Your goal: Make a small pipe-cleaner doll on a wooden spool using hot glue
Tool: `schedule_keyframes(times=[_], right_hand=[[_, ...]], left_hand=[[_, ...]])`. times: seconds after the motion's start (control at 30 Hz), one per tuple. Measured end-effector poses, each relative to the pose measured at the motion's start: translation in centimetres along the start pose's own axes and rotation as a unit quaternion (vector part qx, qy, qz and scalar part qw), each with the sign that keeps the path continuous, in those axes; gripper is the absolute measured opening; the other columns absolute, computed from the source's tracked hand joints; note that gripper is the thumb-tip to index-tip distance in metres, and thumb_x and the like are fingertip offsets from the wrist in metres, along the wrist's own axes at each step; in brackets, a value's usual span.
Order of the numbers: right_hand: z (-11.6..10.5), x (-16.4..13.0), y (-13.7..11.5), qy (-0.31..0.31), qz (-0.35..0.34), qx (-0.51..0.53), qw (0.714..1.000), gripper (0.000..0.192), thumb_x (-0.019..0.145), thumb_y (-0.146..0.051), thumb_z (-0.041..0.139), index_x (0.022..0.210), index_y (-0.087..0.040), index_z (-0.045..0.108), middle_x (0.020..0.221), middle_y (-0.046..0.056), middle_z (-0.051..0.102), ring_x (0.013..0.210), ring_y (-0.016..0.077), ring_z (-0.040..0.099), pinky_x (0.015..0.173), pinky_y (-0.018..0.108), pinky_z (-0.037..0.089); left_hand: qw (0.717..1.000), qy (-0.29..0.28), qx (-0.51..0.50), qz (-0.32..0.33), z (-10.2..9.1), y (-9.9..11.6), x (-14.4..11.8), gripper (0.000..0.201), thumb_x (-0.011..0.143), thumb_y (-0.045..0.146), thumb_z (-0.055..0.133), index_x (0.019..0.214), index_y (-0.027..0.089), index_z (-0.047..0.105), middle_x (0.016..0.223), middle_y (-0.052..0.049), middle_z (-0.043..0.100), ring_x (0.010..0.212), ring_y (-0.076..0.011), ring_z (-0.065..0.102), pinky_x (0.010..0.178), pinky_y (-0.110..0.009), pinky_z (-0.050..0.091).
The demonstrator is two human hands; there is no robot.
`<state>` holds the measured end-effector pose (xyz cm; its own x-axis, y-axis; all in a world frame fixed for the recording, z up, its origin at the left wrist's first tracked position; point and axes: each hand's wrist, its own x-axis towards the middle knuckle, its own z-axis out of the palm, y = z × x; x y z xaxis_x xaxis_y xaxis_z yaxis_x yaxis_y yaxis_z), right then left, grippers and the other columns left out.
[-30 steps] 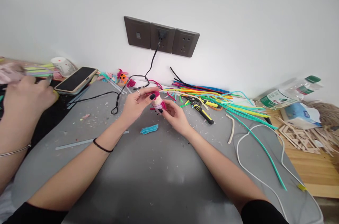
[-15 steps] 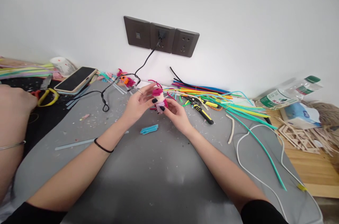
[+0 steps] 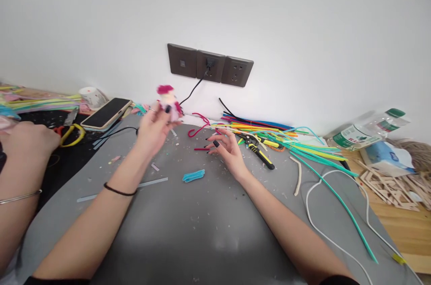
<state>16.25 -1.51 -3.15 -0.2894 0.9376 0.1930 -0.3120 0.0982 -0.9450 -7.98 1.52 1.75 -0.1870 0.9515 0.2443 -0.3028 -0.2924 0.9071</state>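
I have the left hand [image 3: 152,130] pinching a small doll [image 3: 170,104], pink on top with a pale middle, held up off the far part of the counter [image 3: 202,240], in front of the wall below the sockets [image 3: 210,66]. The right hand [image 3: 229,152] holds its fingers loosely apart, low over the counter; from here I can't quite tell whether a fingertip touches the short pink stick [image 3: 200,149] beside it. A bent pink wire [image 3: 198,131] lies between the two hands. Nearer me I see a folded blue strip [image 3: 193,176]; right of the right hand rest the yellow-and-black pliers [image 3: 262,155], touching a pile of coloured sticks [image 3: 316,155].
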Motion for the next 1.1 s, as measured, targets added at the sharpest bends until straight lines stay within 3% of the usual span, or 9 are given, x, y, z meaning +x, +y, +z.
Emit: schedule_keyframes(times=[0.07,0.13,0.23,0.3,0.4,0.5,0.77,1.1], right_hand=[[-0.2,0.1,0.0,0.010,0.007,0.002,1.000,0.054,0.086,-0.049,0.079,0.127,-0.029,0.049,0.108,0.003,0.072,0.086,0.0172,0.073,0.077,0.034,0.062],[-0.4,0.2,0.0,0.020,0.012,0.010,1.000,0.053,0.085,-0.047,0.080,0.125,-0.028,0.051,0.103,0.002,0.073,0.081,0.0162,0.072,0.075,0.033,0.060],[-0.5,0.2,-0.1,0.023,0.022,0.019,0.999,0.051,0.084,-0.045,0.081,0.123,-0.028,0.052,0.097,0.000,0.074,0.075,0.0157,0.072,0.072,0.033,0.059],[-0.4,0.2,-0.1,0.018,0.028,0.024,0.999,0.050,0.084,-0.044,0.080,0.122,-0.027,0.053,0.094,-0.001,0.074,0.072,0.0157,0.072,0.071,0.033,0.059],[-0.4,0.1,-0.2,0.015,0.032,0.028,0.999,0.047,0.084,-0.042,0.080,0.121,-0.028,0.054,0.090,-0.002,0.075,0.071,0.0159,0.072,0.071,0.032,0.058],[-0.4,0.1,-0.3,0.017,0.035,0.032,0.999,0.045,0.084,-0.041,0.079,0.120,-0.028,0.055,0.088,-0.002,0.075,0.070,0.0163,0.071,0.070,0.033,0.057],[-0.4,0.1,-0.2,0.014,0.043,0.033,0.998,0.047,0.082,-0.040,0.079,0.120,-0.028,0.055,0.084,-0.002,0.076,0.068,0.0165,0.071,0.069,0.032,0.056],[-0.4,0.1,-0.1,0.016,0.055,0.030,0.998,0.047,0.080,-0.040,0.079,0.118,-0.026,0.055,0.081,-0.003,0.075,0.066,0.0158,0.069,0.067,0.031,0.055]], left_hand=[[0.996,0.055,0.004,0.068,-3.0,1.8,2.2,0.045,0.078,0.049,0.090,0.112,0.033,0.066,0.100,0.010,0.076,0.086,-0.0132,0.069,0.077,-0.030,0.054],[0.992,0.089,-0.004,0.091,-5.8,3.0,3.8,0.041,0.077,0.049,0.091,0.105,0.031,0.068,0.087,0.014,0.076,0.078,-0.0087,0.064,0.075,-0.027,0.052],[0.987,0.135,-0.063,0.064,-8.9,3.2,4.9,0.033,0.074,0.040,0.095,0.081,0.025,0.066,0.076,0.015,0.075,0.075,-0.0050,0.061,0.072,-0.018,0.051],[0.973,0.199,-0.117,0.008,-9.9,2.6,5.3,0.024,0.086,0.022,0.087,0.078,0.022,0.064,0.074,0.011,0.075,0.078,-0.0046,0.063,0.075,-0.015,0.053],[0.946,0.286,-0.151,-0.024,-10.3,1.9,5.8,0.029,0.104,0.009,0.057,0.076,0.016,0.056,0.069,0.004,0.072,0.076,-0.0048,0.064,0.076,-0.015,0.055],[0.935,0.310,-0.168,-0.033,-10.4,1.5,6.3,0.033,0.110,0.008,0.041,0.081,0.014,0.056,0.071,0.001,0.069,0.078,-0.0047,0.064,0.076,-0.015,0.055],[0.912,0.327,-0.227,-0.098,-10.6,2.1,6.5,0.037,0.111,0.018,0.035,0.083,0.015,0.059,0.075,-0.002,0.065,0.072,-0.0077,0.056,0.057,-0.013,0.047],[0.910,0.300,-0.261,-0.119,-8.9,2.8,5.1,0.034,0.113,0.021,0.036,0.091,0.011,0.060,0.075,-0.001,0.070,0.069,-0.0047,0.056,0.058,-0.007,0.048]])
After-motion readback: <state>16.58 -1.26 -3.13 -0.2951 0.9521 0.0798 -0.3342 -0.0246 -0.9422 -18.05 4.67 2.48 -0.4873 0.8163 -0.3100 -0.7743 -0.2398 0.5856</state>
